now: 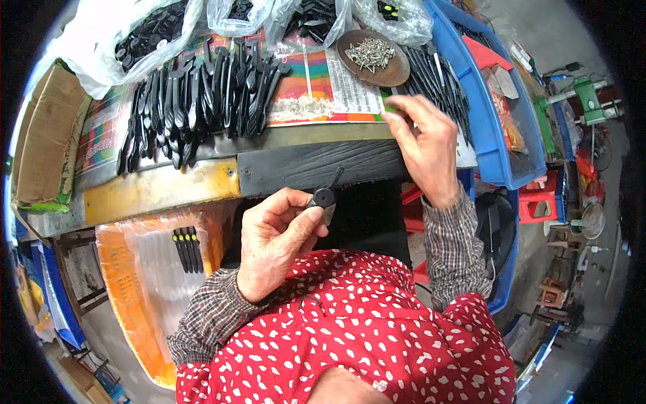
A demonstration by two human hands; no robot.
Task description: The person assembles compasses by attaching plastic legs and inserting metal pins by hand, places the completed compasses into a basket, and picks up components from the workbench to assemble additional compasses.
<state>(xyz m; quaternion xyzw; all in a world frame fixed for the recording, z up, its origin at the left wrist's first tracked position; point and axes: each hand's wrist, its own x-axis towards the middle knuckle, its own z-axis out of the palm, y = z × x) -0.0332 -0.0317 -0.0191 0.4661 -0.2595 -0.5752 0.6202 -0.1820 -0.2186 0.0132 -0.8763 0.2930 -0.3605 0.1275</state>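
Note:
My left hand [279, 236] is closed, pinching a small black round plastic part [324, 196] between thumb and fingers. The part has a hole in its middle, and a thin black stem sticks up from it at the bench's front edge. Above the right end of the bench, my right hand [431, 148] is raised with its thumb and index finger apart, and nothing shows between them. Just beyond its fingertips stands a round brown dish [397, 70] of small silvery metal pins [370, 54]. Slim black plastic pieces [441, 84] lie beside that hand, partly hidden by it.
A heap of long black plastic pieces [195, 94] covers the bench's left half. Behind it, clear bags [192, 17] hold more black parts. A blue tray [494, 151] stands at right, a cardboard box [47, 135] at left. Below left, an orange lined basket [121, 289] holds several black pieces.

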